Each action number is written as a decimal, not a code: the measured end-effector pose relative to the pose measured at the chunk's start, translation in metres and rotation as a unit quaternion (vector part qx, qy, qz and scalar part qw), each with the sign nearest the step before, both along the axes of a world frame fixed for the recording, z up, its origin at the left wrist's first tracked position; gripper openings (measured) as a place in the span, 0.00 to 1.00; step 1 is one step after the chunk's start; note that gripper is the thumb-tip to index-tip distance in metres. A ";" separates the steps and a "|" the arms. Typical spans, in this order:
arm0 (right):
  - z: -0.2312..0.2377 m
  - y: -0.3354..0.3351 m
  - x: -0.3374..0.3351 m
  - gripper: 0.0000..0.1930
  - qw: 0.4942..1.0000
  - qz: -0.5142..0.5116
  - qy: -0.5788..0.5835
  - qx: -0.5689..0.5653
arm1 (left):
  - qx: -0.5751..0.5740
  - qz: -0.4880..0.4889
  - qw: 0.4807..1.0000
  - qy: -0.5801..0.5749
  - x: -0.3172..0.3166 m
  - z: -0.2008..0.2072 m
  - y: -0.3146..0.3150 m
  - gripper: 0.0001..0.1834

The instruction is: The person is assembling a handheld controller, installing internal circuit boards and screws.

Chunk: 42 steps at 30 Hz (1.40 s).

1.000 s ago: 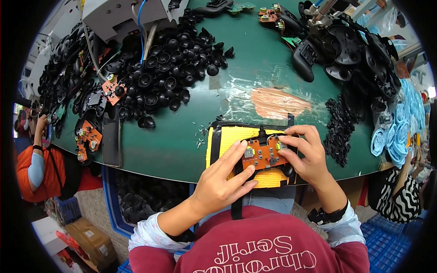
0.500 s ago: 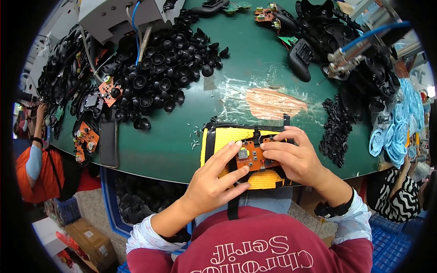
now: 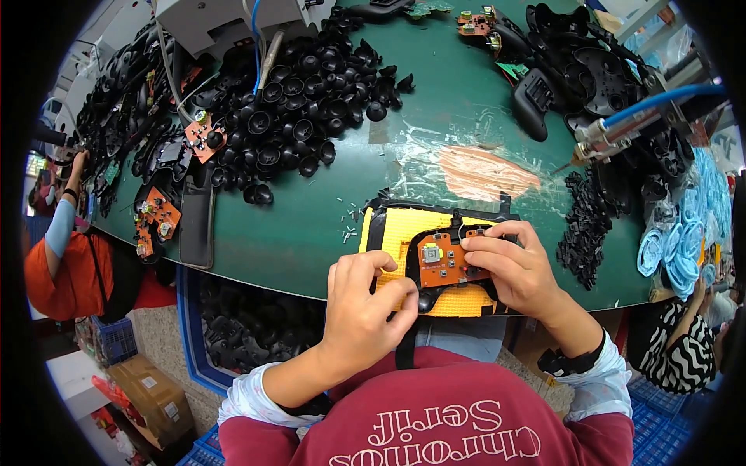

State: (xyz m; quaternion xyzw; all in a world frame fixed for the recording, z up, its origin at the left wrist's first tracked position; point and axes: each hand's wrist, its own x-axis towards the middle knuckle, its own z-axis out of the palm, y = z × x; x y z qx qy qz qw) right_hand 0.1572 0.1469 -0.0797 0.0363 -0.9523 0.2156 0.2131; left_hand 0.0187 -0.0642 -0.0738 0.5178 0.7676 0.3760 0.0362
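An orange circuit board (image 3: 435, 273) with a grey square part sits in a black game controller shell (image 3: 427, 300), which lies on a yellow textured pad (image 3: 386, 231) edged with black tape. My right hand (image 3: 519, 268) grips the right side of the board and shell, its fingertips on the board's upper right part. That side is partly hidden under the fingers. Just left of the shell, my left hand (image 3: 364, 303) hovers with curled fingers. A gap shows between its thumb and forefinger, and nothing is visible in it.
Black thumbstick caps (image 3: 299, 101) are heaped at the back left, near a dark phone (image 3: 196, 225) and more orange boards (image 3: 159, 217). Small black parts (image 3: 587, 225) and a metal-tipped tool with a blue hose (image 3: 614, 138) are at right. A blue crate (image 3: 190, 334) stands below the table edge.
My left hand has come off the board's left side and drawn back leftward, its fingers curling. My right hand stays on the board. The whole view has shifted slightly.
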 end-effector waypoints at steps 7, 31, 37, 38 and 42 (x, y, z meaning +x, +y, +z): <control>0.002 -0.001 -0.002 0.17 1.000 0.005 0.002 0.005 | -0.054 -0.018 0.995 0.087 0.002 0.007 0.010 0.08; 0.028 -0.039 -0.193 0.06 0.976 0.138 -0.014 0.171 | -0.006 0.256 0.964 0.073 -0.119 -0.031 -0.029 0.20; 0.063 0.011 -0.055 0.10 0.990 -0.065 -0.031 -0.123 | 0.114 0.200 0.969 -0.091 -0.118 -0.015 -0.041 0.19; 0.052 0.017 -0.035 0.09 0.989 -0.104 0.009 -0.109 | 0.166 0.192 0.954 -0.161 -0.115 -0.017 -0.037 0.16; -0.001 0.026 0.009 0.11 0.981 -0.184 0.058 -0.007 | 0.170 0.132 0.950 -0.225 -0.104 -0.008 -0.023 0.14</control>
